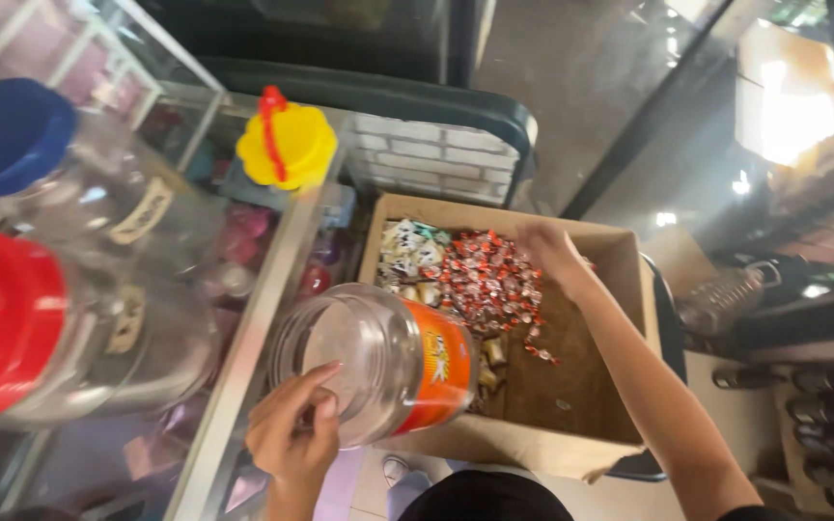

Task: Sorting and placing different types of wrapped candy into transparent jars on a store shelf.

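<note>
While two lidded jars, red (pixel 2 323) and blue (pixel 7 135), stand at nine o'clock on the glass counter (pixel 243 347), the left hand (pixel 293 434) grips the rim of an open jar (pixel 378 362) at six o'clock. At three o'clock from it, the right hand (pixel 552 253) reaches into the box (pixel 571 386), fingers curled on red candies (pixel 489 280); whether it grasps any, I cannot tell.

Both hands are bare: the left hand (pixel 293 432) and the right hand (pixel 552 253) wear no gloves, rings or wristbands that show. Both forearms are uncovered; the right one is bare along its whole visible length, up to where a dark edge, probably a short black sleeve, shows at the bottom right corner. Fingernails are short and unpainted. Below, between the arms, a dark black garment (pixel 480 497) covers the person's front.
</note>
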